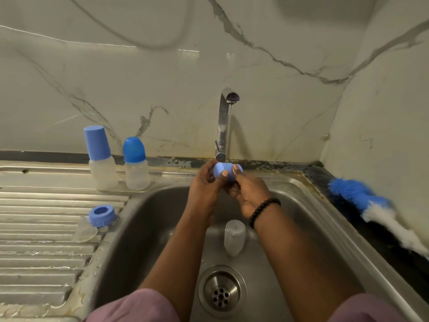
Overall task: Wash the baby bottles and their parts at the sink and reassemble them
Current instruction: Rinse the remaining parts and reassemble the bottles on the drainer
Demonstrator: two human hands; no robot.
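A light blue bottle cap (226, 172) is held under the tap (223, 126) over the sink (148, 228). My left hand (205, 189) grips its left end and my right hand (249, 194) grips its right end. A clear bottle body (234, 237) lies in the basin below my hands. Two capped baby bottles stand at the back of the drainboard: a taller one (101, 159) and a shorter one (135, 165). A blue screw ring (102, 216) rests on a clear teat (84, 232) at the drainboard's edge.
The ribbed metal drainboard (39, 240) stretches to the left of the basin. The drain (221, 291) sits at the basin's front. A blue and white bottle brush (376, 210) lies on the dark counter at right. A marble-patterned wall stands behind.
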